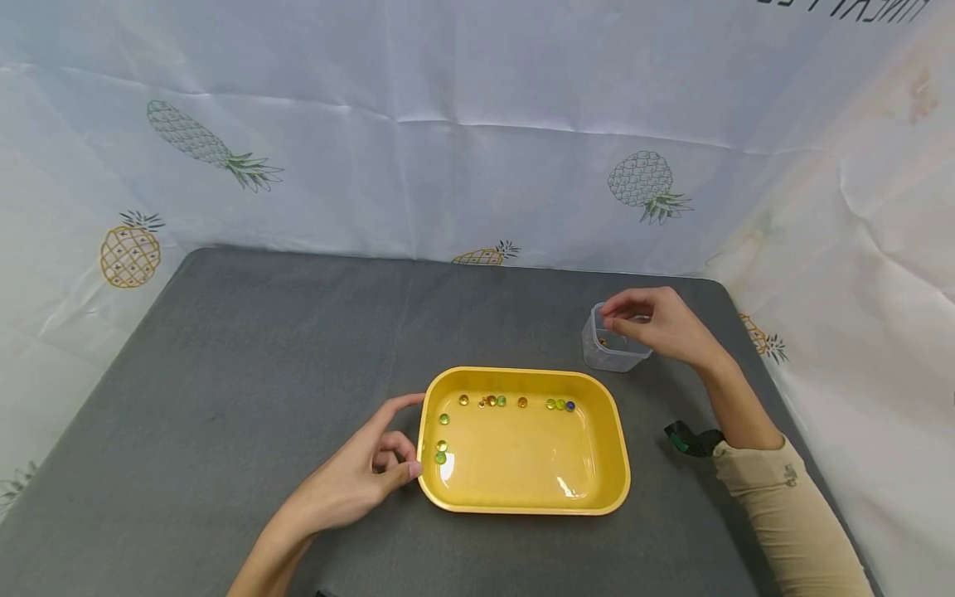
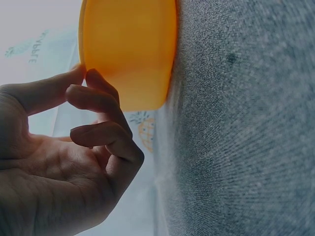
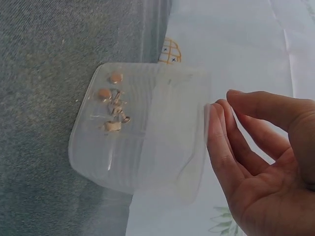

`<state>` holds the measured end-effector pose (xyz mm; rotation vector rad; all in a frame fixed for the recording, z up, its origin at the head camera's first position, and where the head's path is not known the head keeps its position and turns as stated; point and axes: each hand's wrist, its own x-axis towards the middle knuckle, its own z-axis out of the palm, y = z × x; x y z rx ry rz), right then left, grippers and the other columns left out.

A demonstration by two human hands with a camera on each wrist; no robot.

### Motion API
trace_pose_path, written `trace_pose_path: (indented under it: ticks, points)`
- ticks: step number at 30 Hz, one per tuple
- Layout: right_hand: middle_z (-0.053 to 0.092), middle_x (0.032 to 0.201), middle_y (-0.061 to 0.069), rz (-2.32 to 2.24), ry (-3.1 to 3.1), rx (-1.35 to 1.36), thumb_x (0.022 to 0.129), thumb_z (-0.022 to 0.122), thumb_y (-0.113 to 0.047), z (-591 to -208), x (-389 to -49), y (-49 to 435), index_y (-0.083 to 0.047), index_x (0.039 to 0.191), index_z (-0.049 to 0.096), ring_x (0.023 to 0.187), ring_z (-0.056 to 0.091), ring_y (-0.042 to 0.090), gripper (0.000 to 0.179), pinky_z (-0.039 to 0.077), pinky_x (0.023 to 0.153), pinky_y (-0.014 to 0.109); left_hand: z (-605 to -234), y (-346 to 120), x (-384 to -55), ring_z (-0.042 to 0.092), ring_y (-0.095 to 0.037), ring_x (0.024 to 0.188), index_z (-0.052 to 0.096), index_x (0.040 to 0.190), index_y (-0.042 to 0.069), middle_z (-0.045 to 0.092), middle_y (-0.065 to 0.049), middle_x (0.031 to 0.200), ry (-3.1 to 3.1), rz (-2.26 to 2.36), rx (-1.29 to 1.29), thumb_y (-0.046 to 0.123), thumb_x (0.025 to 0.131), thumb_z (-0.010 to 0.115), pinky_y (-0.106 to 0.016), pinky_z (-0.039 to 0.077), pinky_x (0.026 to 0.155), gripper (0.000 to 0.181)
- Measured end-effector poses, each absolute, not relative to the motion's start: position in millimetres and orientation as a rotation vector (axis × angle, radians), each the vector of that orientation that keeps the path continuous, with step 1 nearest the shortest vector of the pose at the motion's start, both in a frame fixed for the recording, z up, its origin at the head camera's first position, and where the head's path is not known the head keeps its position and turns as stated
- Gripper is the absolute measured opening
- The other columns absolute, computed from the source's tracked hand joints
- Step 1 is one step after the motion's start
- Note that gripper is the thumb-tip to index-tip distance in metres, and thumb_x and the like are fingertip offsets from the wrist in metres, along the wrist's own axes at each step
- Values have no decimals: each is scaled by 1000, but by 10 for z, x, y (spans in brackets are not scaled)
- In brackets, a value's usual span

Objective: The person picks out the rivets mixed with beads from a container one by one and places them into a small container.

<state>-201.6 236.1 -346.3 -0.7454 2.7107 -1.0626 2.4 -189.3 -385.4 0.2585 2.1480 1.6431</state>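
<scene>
A yellow tray [image 1: 515,466] with rounded corners lies on the table, glass marbles [image 1: 501,400] in green, amber and blue along its back and left sides. Among them is a small brownish piece [image 1: 482,403]. My left hand [image 1: 345,482] holds the tray's left edge, thumb and fingertips at the rim; the lower fingers are bent. Behind the tray at the right stands a clear plastic container [image 1: 610,360]. Over its opening is my right hand [image 1: 660,325], fingers loosely bent, thumb apart from them, nothing visible between. Several small coppery pieces [image 3: 116,109] lie at the container's bottom.
Grey cloth covers the table [image 1: 246,373]. A white curtain [image 1: 418,182] printed with pineapples hangs behind and at the sides. Near the right sleeve [image 1: 791,506], a black strap [image 1: 694,439] hangs at the wrist.
</scene>
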Motion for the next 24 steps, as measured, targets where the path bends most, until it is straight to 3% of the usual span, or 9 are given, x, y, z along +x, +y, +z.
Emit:
trace_pose_path:
  ticks: [24]
  points:
    - [78, 110, 10, -1150, 2478, -946, 99, 77, -5, -3192, -1838, 1932, -8, 116, 78, 94, 73, 11, 17, 62, 89, 20, -3859, -1893, 29, 54, -5, 64, 27, 168, 17, 67, -17, 95, 2149, 1646, 262, 8, 102, 72, -23, 47, 63, 80]
